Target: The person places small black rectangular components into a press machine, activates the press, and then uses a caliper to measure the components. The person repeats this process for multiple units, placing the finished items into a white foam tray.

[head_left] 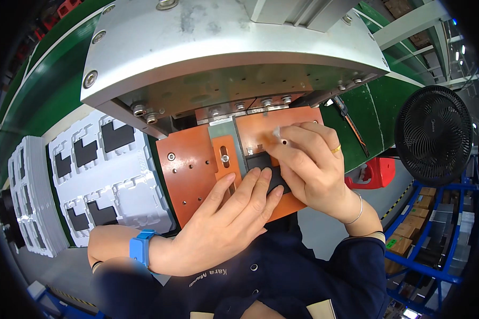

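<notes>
My left hand [231,210] lies with its fingers stretched out. Its fingertips rest on a black flat piece [259,161] that sits in an orange fixture plate [189,169]. Just to the right, my right hand [312,162] is closed in a pinch above the same plate. A small, pale, partly clear thing [276,133] shows at its fingertips, smeared by motion; I cannot make out its kind. An orange slotted block [222,149] with a screw is fixed left of the black piece, beside a grey metal strip [229,131].
A heavy metal press frame [229,42] overhangs the plate's far side. White trays [135,199] with black L-shaped pieces lie at left, beside a tray stack [34,196]. At right are a caliper-like tool [350,122], a red container [377,173] and a black fan [432,135].
</notes>
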A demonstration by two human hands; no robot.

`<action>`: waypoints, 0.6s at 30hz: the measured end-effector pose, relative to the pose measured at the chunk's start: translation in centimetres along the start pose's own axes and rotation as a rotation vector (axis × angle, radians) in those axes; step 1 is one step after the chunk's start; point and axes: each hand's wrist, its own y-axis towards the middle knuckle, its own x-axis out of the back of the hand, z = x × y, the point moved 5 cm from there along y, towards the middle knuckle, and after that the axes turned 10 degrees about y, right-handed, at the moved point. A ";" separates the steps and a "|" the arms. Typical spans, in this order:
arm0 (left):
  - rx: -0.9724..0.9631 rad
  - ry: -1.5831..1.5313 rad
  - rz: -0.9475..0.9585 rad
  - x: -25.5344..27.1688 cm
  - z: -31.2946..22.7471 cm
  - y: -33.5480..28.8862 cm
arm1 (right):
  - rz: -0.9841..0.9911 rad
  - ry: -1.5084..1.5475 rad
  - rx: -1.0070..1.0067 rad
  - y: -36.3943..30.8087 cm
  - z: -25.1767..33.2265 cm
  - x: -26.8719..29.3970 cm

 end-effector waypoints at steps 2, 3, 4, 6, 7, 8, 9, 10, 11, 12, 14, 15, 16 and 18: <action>-0.010 0.021 -0.006 0.1 0.0 0.1 | -0.019 0.021 0.009 -0.1 0.0 0.1; -0.015 0.032 -0.009 0.2 0.0 0.1 | -0.016 0.028 0.003 0.0 0.0 0.0; -0.014 0.026 -0.009 0.1 0.0 0.1 | -0.013 0.034 -0.005 0.1 0.0 0.0; -0.013 0.014 -0.008 0.1 0.0 0.1 | 0.025 0.015 -0.006 0.1 0.1 -0.1; -0.016 0.017 -0.008 0.1 0.0 0.1 | 0.045 0.006 -0.007 0.1 0.1 -0.1; -0.018 0.020 -0.008 0.2 0.1 0.2 | 0.058 -0.007 -0.019 0.2 0.1 0.0; -0.021 0.023 -0.008 0.2 0.1 0.2 | 0.071 -0.019 -0.032 0.4 0.0 -0.1; -0.016 0.011 -0.009 0.2 0.1 0.2 | 0.080 -0.036 -0.046 0.5 0.0 0.0; -0.011 0.000 -0.009 0.2 0.1 0.1 | 0.081 -0.015 -0.067 0.5 -0.1 -0.2; -0.006 -0.012 -0.009 0.1 0.1 0.1 | 0.082 0.005 -0.089 0.5 -0.3 -0.4; 0.003 -0.025 -0.006 0.1 0.1 0.1 | 0.111 0.058 -0.128 0.8 -0.1 -0.2; 0.008 -0.031 -0.005 0.1 0.1 0.0 | 0.131 0.084 -0.121 0.7 -0.2 -0.1; 0.003 -0.042 -0.002 0.2 0.1 0.0 | 0.152 0.111 -0.116 0.5 -0.3 -0.1; -0.007 -0.063 0.002 0.4 0.2 0.1 | 0.171 0.154 -0.097 0.3 -0.4 -0.3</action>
